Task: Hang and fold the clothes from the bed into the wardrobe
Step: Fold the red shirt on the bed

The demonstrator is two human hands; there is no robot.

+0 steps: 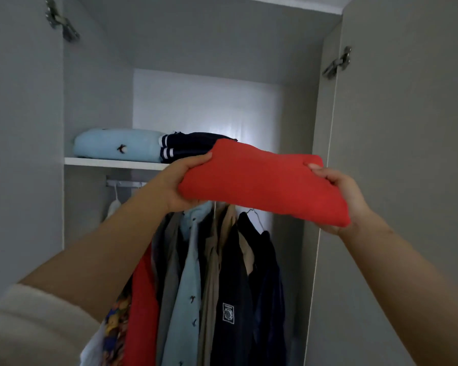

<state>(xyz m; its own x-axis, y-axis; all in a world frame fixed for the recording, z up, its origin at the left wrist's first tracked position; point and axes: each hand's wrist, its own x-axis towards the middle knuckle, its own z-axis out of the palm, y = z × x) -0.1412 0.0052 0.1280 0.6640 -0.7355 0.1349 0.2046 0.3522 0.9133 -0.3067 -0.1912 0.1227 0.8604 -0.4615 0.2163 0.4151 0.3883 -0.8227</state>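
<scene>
Folded red garment (262, 180) sits mid-frame, held up approx level w/ the wardrobe shelf (111, 163); left hand (180, 180) clamps its left end, thumb on top & fingers curled under; right hand (339, 196) grips the right end the same way, thumb pressed on the top corner. Two-ended hold prob. there to keep the fold flat so it doesn't sag open while going up.

On the shelf, centre-left of frame: folded light-blue item (117, 145), w/ a navy piece w/ white stripes (191, 146) touching its right side; the red one's far edge overlaps the navy piece in view, can't tell if touching. Shelf space to the right looks like the likely landing spot.

Lower centre: hanging clothes (209, 273) on the rail (122, 184), packed close; wardrobe doors (407, 154) stand open at both frame edges.
</scene>
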